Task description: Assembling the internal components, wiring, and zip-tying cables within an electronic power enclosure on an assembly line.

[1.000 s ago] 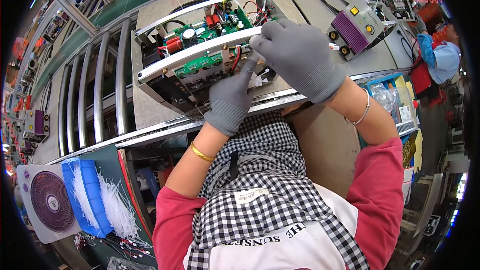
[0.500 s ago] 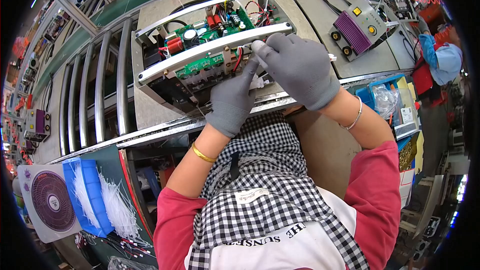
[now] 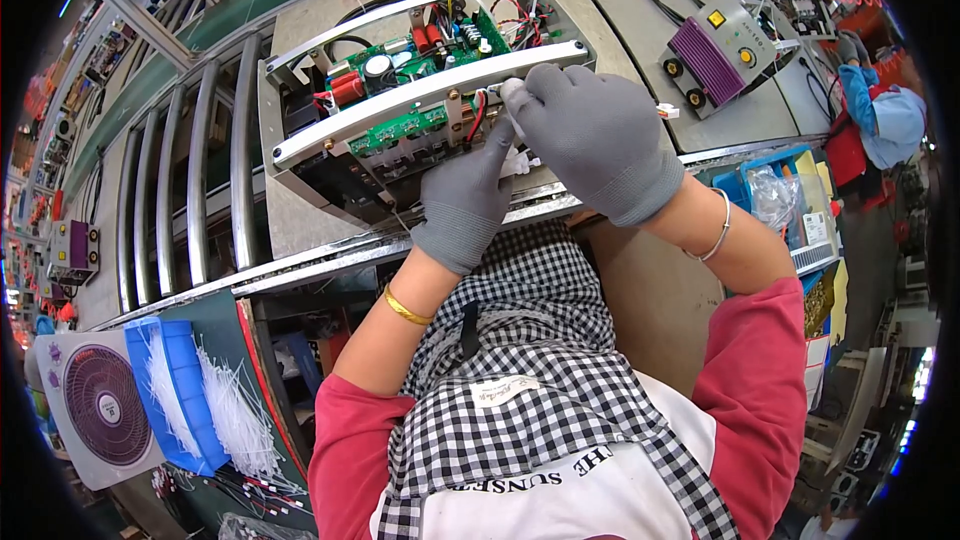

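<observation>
An open-sided electronic unit (image 3: 330,136) stands on the bench, with two white rails along its top. Inside it are a green circuit board (image 3: 410,68), red parts and bundled wires. Both my hands wear grey gloves and meet at the unit's near side, by its right half. My left hand (image 3: 463,205) is closed there with its thumb raised beside red and black wires (image 3: 478,116). Its other fingers are largely hidden. My right hand (image 3: 598,145) is curled in a pinch just beside that thumb. Whatever sits between the fingertips is too small and covered to name.
Metal rollers (image 3: 203,175) lie left of the unit. To the right stands a purple and grey boxed machine (image 3: 708,62) with a black cable. Lower left are a blue bin (image 3: 172,395) of white strips and a fan (image 3: 105,405). A person (image 3: 885,120) is at far right.
The unit has shifted very slightly to the left. My right wrist and forearm have moved a little to the right and down, while my left hand stays almost in place.
</observation>
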A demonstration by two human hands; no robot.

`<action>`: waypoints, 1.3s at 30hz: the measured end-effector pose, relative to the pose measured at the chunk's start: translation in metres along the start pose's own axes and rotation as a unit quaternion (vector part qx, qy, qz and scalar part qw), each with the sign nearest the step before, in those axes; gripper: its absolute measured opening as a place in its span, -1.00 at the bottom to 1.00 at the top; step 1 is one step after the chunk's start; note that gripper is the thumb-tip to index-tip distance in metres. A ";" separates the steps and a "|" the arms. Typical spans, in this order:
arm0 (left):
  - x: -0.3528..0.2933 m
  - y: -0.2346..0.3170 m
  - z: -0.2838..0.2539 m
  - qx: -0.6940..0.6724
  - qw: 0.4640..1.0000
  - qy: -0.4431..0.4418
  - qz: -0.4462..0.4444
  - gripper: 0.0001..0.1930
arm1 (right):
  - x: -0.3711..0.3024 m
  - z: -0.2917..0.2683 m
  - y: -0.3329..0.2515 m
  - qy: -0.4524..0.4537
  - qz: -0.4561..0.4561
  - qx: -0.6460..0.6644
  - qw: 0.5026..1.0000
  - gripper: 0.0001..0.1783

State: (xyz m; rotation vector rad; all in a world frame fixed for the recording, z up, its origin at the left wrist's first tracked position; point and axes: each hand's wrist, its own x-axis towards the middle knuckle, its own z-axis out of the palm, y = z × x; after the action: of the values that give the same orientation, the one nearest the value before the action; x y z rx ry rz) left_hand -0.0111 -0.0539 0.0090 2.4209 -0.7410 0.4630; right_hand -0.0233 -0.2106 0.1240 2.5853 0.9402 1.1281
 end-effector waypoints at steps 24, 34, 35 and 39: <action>0.000 0.000 0.003 -0.008 1.000 -0.014 -0.004 -0.20 | -0.030 0.026 -0.011 -0.044 0.140 0.176 0.973 -0.49; -0.004 -0.010 -0.003 0.029 0.999 0.014 0.006 -0.19 | -0.025 0.034 -0.014 -0.055 0.125 0.200 0.970 -0.50; -0.005 -0.011 -0.005 0.020 1.000 0.018 0.002 -0.20 | -0.023 0.032 -0.015 -0.080 0.138 0.211 0.964 -0.52; -0.007 -0.015 -0.005 0.024 0.999 0.030 0.014 -0.20 | -0.027 0.039 -0.016 -0.011 0.154 0.326 0.933 -0.55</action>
State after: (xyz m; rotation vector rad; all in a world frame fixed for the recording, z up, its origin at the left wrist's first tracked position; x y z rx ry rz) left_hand -0.0084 -0.0380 0.0041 2.4320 -0.7470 0.5673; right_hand -0.0172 -0.2109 0.0750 3.3713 1.0721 0.9605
